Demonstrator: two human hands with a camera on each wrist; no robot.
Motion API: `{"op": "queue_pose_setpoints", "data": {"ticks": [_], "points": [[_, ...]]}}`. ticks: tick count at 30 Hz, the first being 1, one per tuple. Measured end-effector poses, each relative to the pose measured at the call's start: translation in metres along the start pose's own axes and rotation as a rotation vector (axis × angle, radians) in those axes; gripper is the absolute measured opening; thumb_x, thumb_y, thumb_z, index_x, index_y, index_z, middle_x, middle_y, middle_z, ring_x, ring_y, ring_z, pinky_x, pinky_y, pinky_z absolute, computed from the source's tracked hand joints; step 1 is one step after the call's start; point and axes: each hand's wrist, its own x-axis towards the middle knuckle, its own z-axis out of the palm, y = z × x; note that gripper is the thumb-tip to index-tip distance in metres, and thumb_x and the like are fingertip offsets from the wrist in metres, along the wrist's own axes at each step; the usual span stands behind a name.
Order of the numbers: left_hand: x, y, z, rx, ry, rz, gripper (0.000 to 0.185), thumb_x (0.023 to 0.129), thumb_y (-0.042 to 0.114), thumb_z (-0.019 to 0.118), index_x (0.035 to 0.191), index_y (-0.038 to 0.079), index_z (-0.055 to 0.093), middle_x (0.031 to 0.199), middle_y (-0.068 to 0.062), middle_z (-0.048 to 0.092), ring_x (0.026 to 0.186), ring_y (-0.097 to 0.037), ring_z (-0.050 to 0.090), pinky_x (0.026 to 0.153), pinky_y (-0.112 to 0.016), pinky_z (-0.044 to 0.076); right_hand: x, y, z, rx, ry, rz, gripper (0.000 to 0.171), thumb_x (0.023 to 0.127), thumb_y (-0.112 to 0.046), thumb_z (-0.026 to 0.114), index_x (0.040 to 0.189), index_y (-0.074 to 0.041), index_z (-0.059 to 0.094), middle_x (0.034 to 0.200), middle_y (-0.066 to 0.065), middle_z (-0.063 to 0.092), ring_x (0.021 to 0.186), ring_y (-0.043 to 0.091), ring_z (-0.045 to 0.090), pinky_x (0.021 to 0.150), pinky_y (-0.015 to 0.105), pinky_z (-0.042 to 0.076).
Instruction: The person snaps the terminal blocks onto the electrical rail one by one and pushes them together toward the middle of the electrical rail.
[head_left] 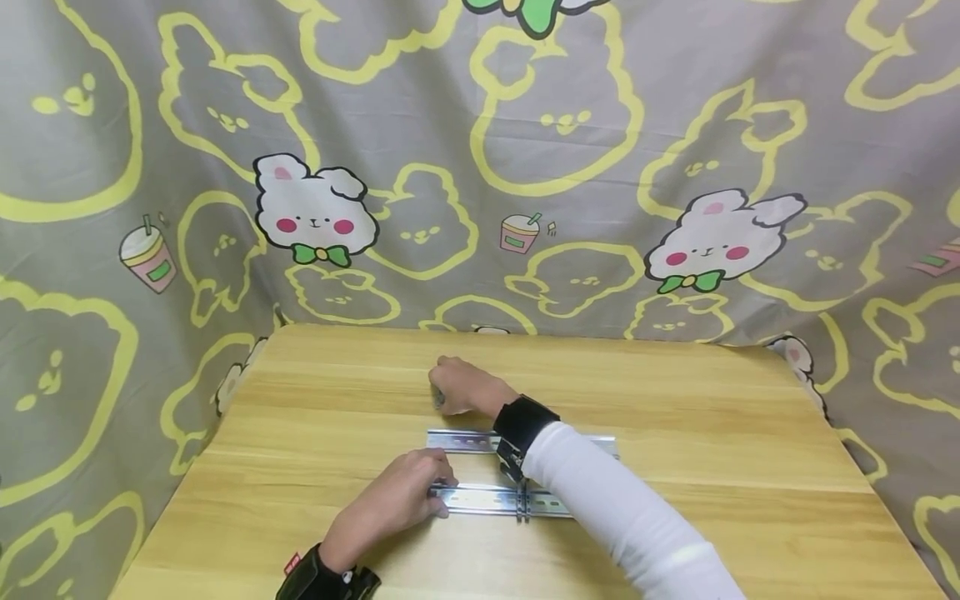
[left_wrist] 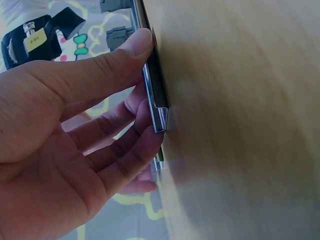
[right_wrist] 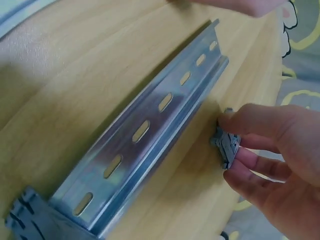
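Two slotted metal DIN rails lie side by side on the table. My left hand (head_left: 405,492) grips the left end of the near rail (head_left: 480,499), thumb on one edge and fingers on the other, as the left wrist view shows. Dark clips (head_left: 522,503) sit across this rail near its middle. Beyond the far rail (right_wrist: 150,127), my right hand (head_left: 467,388) pinches a small grey plastic rail clip (right_wrist: 227,142) between thumb and fingertips, just over the table. Another grey clip (right_wrist: 37,220) is on the far rail, hidden under the right forearm in the head view.
The wooden table (head_left: 712,417) carries both rails. A patterned grey and yellow cloth (head_left: 570,150) hangs along its back and sides. My white right sleeve (head_left: 630,517) crosses over the rails and covers their right part.
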Motion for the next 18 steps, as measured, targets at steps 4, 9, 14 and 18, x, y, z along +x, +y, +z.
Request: {"op": "queue_pose_setpoints", "data": {"ticks": [4,9,14,18], "points": [[0.0,0.0,-0.001,-0.004,0.0,0.005,0.024,0.071,0.009,0.091,0.091,0.007,0.078,0.088,0.002,0.067,0.078,-0.01,0.061,0.07,-0.023,0.053,-0.004,-0.006,-0.008,-0.009,0.018,-0.039,0.021,0.085,-0.014,0.08,0.098,-0.006,0.067,0.095,0.0,0.053,0.087,0.016,0.049,0.073,0.024,0.044],[0.0,0.001,0.0,0.002,0.011,0.018,0.024,0.07,0.009,0.091,0.09,0.007,0.078,0.088,0.002,0.067,0.078,-0.01,0.061,0.069,-0.023,0.053,-0.018,-0.014,-0.023,0.003,0.078,-0.103,0.02,0.085,-0.015,0.077,0.099,-0.008,0.065,0.096,0.001,0.053,0.084,0.015,0.05,0.068,0.022,0.045],[-0.001,0.001,0.0,-0.002,0.008,0.015,0.025,0.07,0.01,0.092,0.091,0.007,0.078,0.088,0.002,0.067,0.079,-0.01,0.062,0.071,-0.023,0.054,-0.047,-0.021,-0.036,-0.032,0.14,-0.154,0.02,0.085,-0.02,0.076,0.099,-0.008,0.066,0.098,0.003,0.056,0.08,0.014,0.052,0.066,0.02,0.046],[-0.002,0.0,-0.001,-0.003,-0.001,-0.002,0.024,0.071,0.01,0.091,0.092,0.008,0.078,0.089,0.003,0.067,0.079,-0.009,0.061,0.071,-0.023,0.054,-0.074,-0.023,-0.043,-0.065,0.201,-0.198,0.028,0.084,-0.021,0.078,0.105,-0.005,0.068,0.1,0.005,0.058,0.08,0.012,0.052,0.066,0.019,0.047]]}}
